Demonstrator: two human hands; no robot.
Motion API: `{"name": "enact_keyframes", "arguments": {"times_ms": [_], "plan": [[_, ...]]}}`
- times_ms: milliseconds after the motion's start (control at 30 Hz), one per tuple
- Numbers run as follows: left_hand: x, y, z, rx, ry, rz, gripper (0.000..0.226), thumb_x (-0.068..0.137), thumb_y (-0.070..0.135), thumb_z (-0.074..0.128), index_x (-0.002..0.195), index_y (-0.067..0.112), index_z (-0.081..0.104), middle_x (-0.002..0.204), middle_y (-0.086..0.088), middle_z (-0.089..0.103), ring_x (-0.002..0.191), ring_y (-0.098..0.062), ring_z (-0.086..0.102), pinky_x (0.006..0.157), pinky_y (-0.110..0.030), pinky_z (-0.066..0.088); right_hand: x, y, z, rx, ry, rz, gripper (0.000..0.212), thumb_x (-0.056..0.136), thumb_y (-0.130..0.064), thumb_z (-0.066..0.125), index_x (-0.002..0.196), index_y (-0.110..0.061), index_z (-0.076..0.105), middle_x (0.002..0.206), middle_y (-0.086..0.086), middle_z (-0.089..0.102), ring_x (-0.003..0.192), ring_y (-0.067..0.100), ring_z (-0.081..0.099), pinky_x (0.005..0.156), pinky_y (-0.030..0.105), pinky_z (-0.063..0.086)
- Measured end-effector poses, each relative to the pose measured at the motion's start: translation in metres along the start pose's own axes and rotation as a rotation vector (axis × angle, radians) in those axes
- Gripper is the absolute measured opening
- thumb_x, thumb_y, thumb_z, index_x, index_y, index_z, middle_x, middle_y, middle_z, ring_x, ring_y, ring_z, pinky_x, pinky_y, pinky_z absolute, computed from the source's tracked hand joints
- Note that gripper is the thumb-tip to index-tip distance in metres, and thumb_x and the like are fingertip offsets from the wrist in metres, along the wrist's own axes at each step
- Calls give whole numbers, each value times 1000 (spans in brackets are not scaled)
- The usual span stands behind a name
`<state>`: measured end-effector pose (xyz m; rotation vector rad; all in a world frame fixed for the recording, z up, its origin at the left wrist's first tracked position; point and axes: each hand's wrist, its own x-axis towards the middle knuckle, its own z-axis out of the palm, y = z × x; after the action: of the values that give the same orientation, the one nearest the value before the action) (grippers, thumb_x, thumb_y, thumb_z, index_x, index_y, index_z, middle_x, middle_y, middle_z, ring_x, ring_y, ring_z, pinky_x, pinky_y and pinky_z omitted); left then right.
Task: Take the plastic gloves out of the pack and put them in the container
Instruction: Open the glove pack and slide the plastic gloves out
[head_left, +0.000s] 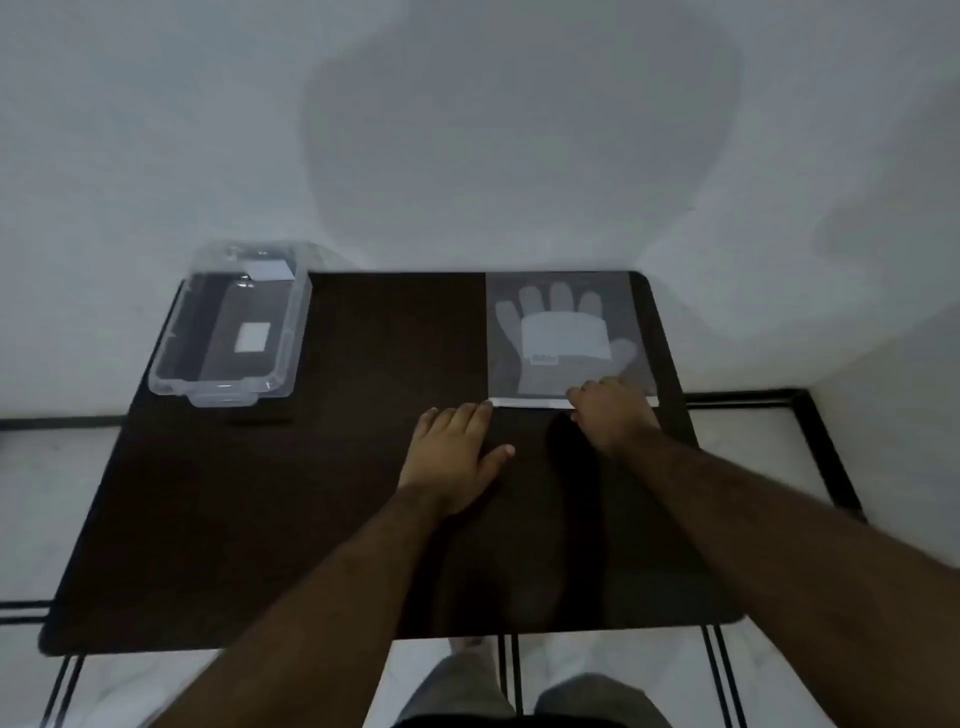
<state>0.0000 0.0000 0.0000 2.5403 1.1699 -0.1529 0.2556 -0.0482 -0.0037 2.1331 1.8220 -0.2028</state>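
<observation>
A flat, clear pack of plastic gloves lies at the far right corner of a dark table, one pale glove shape and a white label visible through the film. The pack looks feather-light, limp and slick, likely to slide on the tabletop rather than lift cleanly; the white sealed strip along its near edge appears the firmest place to take hold, and probably where it opens.

The person's right hand rests on that strip, fingers curled down over the edge toward its right end. Whether they have pinched the film or only press on it cannot be told from here. The rest of the pack stretches away beyond those fingers, flat on the table.

The left hand lies open and palm-down on the wood, holding nothing, its fingertips just touching the strip's left corner.

Well off to the left of both hands, at the far left corner, sits the clear plastic container, lidless, with no gloves visible inside. The gloves remain inside the pack.
</observation>
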Motion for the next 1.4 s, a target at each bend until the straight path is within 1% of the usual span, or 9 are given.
{"name": "enact_keyframes", "arguments": {"times_ms": [233,367,567,800,933,1067,1167,1300,1400], "plan": [[41,33,31,-55,-59,11,78,106,70,35,165,20,36,166,-4,47,152,-25,43,128,-45,25,39,35,7,-90,-164,-188,22,104,-26,59,125,-19,64,122,9,68,110,28,65,98,42,54],[49,51,38,-55,-25,-48,77,106,69,37,164,19,39,162,-4,51,148,-26,46,124,-46,30,46,51,7,-102,-139,-305,22,105,-23,57,125,-17,66,122,10,69,110,27,67,97,40,54],[62,74,48,-90,-8,-179,73,106,65,42,164,19,39,161,-3,51,147,-25,47,123,-46,33,55,65,8,-14,-165,-405,29,105,-37,57,121,-17,69,117,7,69,105,24,66,96,39,55],[67,87,65,-90,-12,-276,64,106,54,49,160,19,43,159,-3,52,145,-26,49,122,-48,37,59,66,18,-200,-114,-596,26,109,-29,52,118,-10,67,118,13,72,105,29,70,93,43,56],[67,96,71,-63,12,-231,63,107,47,51,162,18,43,165,-4,47,150,-26,43,124,-47,32,67,69,20,-135,-100,-555,28,109,-30,49,118,-11,68,120,12,71,106,31,69,91,42,53],[73,101,75,24,40,-97,65,109,44,47,167,18,36,175,-5,33,162,-25,28,133,-48,17,71,74,17,35,-23,-458,24,105,-31,52,113,-15,69,112,9,73,100,28,69,89,41,56],[81,103,76,34,-3,-84,65,111,46,40,170,20,29,176,-2,31,165,-21,20,135,-49,7,71,79,18,176,76,-396,19,102,-29,56,106,-15,68,106,9,73,94,28,68,86,43,59],[92,104,74,18,0,-135,65,111,47,38,169,19,30,168,-3,45,160,-23,31,134,-51,11,73,84,20,449,167,-315,13,102,-25,60,101,-17,71,99,5,73,89,25,69,82,42,60],[103,104,71,25,25,-150,64,111,47,39,169,20,31,159,-4,55,149,-26,46,130,-51,20,76,86,20,568,185,-265,14,102,-24,63,109,-17,74,105,4,76,95,23,70,85,39,59]]}}
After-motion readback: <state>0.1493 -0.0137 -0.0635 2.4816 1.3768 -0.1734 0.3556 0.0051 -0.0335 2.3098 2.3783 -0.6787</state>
